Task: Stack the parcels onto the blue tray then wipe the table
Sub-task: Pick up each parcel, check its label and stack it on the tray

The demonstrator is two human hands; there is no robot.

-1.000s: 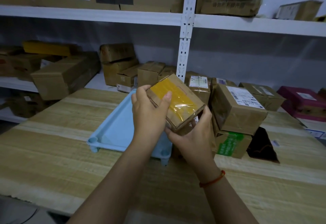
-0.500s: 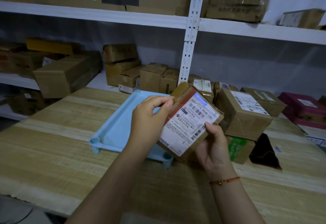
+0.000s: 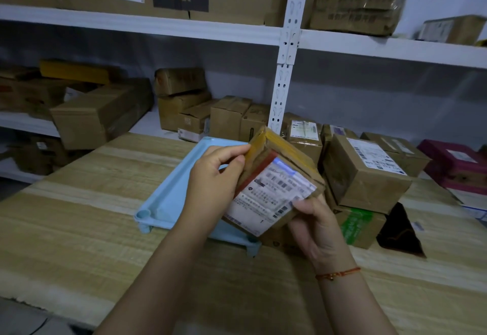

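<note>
Holding a small parcel (image 3: 274, 189) in the air above the wooden table (image 3: 79, 242), the left hand (image 3: 213, 184) grips its left edge while the right hand (image 3: 316, 224) grips its lower right corner, label facing up. Behind and below it sits the blue tray (image 3: 168, 197). Stacked parcels (image 3: 366, 174) stand to the right.

Both hands — left hand (image 3: 210, 179), right hand (image 3: 316, 225) — grip a labelled parcel (image 3: 274, 189) above the blue tray (image 3: 168, 197).

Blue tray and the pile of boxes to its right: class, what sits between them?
In the head view, the parcel held by both hands, above the blue tray edge.
</note>
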